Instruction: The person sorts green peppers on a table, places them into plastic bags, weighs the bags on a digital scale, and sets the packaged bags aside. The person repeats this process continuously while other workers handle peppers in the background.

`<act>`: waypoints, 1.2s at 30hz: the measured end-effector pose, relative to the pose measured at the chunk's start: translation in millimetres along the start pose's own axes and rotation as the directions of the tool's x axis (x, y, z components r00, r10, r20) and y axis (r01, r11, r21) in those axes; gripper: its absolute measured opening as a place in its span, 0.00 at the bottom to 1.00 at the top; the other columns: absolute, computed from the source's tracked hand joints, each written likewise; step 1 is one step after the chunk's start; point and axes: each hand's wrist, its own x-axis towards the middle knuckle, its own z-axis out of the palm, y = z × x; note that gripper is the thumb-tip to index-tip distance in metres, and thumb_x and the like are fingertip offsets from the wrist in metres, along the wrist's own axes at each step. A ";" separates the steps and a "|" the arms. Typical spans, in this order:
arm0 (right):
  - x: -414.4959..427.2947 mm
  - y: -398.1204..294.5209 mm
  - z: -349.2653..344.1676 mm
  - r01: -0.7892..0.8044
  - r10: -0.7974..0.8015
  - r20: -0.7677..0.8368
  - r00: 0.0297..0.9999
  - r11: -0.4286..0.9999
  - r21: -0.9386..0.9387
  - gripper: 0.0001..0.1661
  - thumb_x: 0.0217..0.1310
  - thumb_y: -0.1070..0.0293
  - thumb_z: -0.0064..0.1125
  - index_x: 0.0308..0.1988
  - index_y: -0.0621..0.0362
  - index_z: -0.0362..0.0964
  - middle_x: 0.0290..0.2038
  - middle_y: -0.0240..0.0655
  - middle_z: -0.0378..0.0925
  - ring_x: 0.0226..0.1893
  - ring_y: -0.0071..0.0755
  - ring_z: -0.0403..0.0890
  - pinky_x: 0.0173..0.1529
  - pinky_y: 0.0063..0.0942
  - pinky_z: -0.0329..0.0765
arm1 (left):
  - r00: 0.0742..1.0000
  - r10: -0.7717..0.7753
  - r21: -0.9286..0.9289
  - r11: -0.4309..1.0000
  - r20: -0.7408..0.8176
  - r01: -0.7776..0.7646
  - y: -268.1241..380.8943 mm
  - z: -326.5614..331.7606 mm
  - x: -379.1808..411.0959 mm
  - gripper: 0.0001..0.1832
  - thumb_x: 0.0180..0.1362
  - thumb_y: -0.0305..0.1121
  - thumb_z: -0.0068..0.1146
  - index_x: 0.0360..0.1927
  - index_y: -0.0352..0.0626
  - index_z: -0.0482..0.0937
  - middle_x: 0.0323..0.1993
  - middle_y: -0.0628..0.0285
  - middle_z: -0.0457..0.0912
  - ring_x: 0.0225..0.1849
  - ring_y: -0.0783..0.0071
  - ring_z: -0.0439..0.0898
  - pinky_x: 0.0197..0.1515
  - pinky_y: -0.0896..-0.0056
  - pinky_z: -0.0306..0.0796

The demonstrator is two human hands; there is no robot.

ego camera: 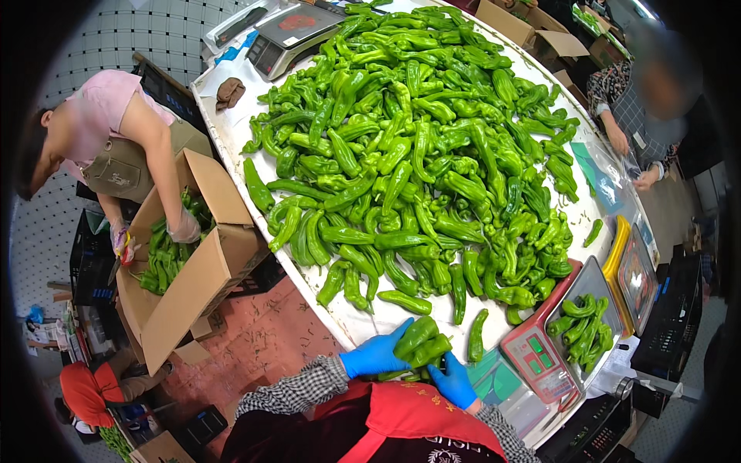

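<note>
Near the front edge of the table, my left hand (377, 354) in a blue glove holds several green peppers (421, 341), thumb along their far side. My right hand (455, 383), also blue-gloved, closes against the right end of this bunch. Its fingertips are partly hidden, and more peppers show low between both palms. Just beyond my hands lies a single green pepper (477, 335), apart from the big heap of green peppers (405, 173). To my right, a red digital scale (538, 353) carries a small pile of peppers (584, 330) on its metal pan.
Clear plastic bags with green print (492, 376) lie beside the scale. At left, a person's gloved hand (184, 226) reaches into a cardboard box (191, 295) of peppers. Across the table, another person (642, 110) handles a plastic bag. A second scale (295, 35) stands at the far left.
</note>
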 end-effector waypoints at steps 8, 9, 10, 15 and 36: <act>22.2 -77.0 -50.6 0.307 -0.434 -0.044 0.900 0.701 -0.643 0.16 0.59 0.62 0.64 0.46 0.57 0.79 0.36 0.44 0.80 0.34 0.52 0.80 0.40 0.42 0.76 | 0.997 -0.042 0.637 0.767 -0.071 0.078 34.1 -7.2 -2.2 0.65 0.49 0.71 0.60 0.74 0.30 0.44 0.48 0.41 0.80 0.42 0.47 0.83 0.41 0.51 0.77; 38.7 -94.8 -46.8 0.416 -0.583 -0.086 0.808 0.668 -0.617 0.18 0.59 0.63 0.64 0.49 0.56 0.78 0.40 0.44 0.80 0.38 0.51 0.80 0.43 0.42 0.76 | 0.996 -0.058 0.630 0.772 -0.070 0.089 32.5 -6.5 -2.2 0.65 0.50 0.72 0.58 0.73 0.29 0.45 0.46 0.41 0.81 0.39 0.47 0.83 0.38 0.51 0.77; 58.6 -120.0 -42.3 0.470 -0.668 -0.067 0.741 0.587 -0.660 0.23 0.59 0.64 0.63 0.54 0.56 0.75 0.45 0.44 0.78 0.43 0.51 0.78 0.47 0.42 0.74 | 0.995 -0.073 0.621 0.778 -0.071 0.101 30.1 -5.5 -2.4 0.64 0.50 0.73 0.57 0.73 0.29 0.46 0.43 0.42 0.82 0.36 0.47 0.84 0.36 0.52 0.77; 166.0 -158.0 -12.1 0.462 -0.789 0.051 0.612 0.304 -0.833 0.39 0.53 0.70 0.61 0.65 0.59 0.62 0.55 0.45 0.73 0.51 0.51 0.75 0.54 0.43 0.73 | 0.987 0.028 0.596 0.800 -0.160 0.074 37.9 -6.0 -8.1 0.50 0.58 0.68 0.53 0.69 0.34 0.59 0.39 0.44 0.81 0.34 0.47 0.83 0.35 0.52 0.75; 133.9 -58.8 -31.9 0.413 -0.495 -0.314 0.810 0.862 -0.293 0.33 0.56 0.64 0.69 0.60 0.59 0.69 0.50 0.47 0.75 0.50 0.50 0.77 0.56 0.38 0.74 | 0.507 -0.086 -0.213 0.956 -0.858 -0.199 -51.3 -81.0 16.7 0.47 0.55 0.24 0.67 0.76 0.50 0.54 0.41 0.66 0.72 0.34 0.80 0.67 0.39 0.78 0.71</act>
